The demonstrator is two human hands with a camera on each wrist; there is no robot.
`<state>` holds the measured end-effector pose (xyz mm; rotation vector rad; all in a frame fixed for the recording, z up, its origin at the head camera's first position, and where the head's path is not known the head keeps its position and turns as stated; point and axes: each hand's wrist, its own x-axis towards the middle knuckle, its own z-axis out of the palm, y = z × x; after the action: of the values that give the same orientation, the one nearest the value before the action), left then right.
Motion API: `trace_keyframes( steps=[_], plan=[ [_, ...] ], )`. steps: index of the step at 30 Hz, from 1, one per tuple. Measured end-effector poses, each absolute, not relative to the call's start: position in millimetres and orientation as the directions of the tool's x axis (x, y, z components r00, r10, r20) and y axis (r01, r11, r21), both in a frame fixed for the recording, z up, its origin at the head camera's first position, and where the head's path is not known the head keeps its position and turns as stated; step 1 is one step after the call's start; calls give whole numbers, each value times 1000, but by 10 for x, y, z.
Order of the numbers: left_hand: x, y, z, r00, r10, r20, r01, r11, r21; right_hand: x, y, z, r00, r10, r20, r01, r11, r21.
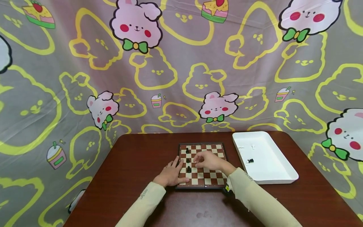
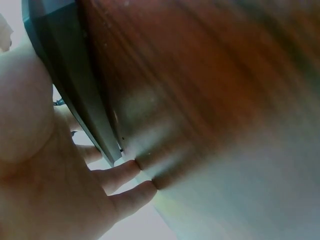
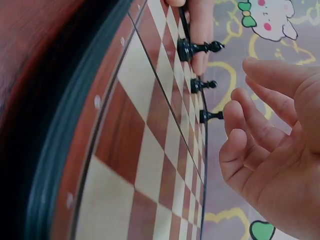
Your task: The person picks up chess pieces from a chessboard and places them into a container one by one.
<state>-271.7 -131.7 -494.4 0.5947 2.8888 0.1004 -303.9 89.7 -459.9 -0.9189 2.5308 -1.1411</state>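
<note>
A chessboard (image 1: 211, 182) with brown and cream squares lies on the table, and three black chess pieces stand in a line near its left side: a near piece (image 3: 192, 48), a middle pawn (image 3: 202, 85) and a far piece (image 3: 209, 116). One finger partly covers the far piece in the right wrist view. My right hand (image 1: 209, 160) hovers over the board right of the pieces, fingers loosely bent, holding nothing. At the board's left edge rests my left hand (image 1: 170, 175), fingers spread, thumb across the near left corner; two fingertips (image 2: 146, 192) touch the table in the left wrist view.
Right of the board is a white tray (image 1: 266, 182). Inside it lie a black piece (image 1: 250, 161) and small whitish pieces (image 1: 253, 147). The dark red table (image 1: 141, 151) meets a patterned curtain (image 1: 181, 72) behind and at both sides.
</note>
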Motion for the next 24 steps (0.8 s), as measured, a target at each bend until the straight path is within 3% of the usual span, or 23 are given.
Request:
trace_keyframes(
  steps=[13,24],
  plan=[
    [-2709,-1334,-4931,-901,406,-156,394,914,101,-2978,707,-4616,-733,-678,57,-506,487,-712],
    [-2704,-1320,-4911,-899,404,-169,391,914,109,-3039,648,-4741,-739,-672,34,-503,518,-692]
  ],
)
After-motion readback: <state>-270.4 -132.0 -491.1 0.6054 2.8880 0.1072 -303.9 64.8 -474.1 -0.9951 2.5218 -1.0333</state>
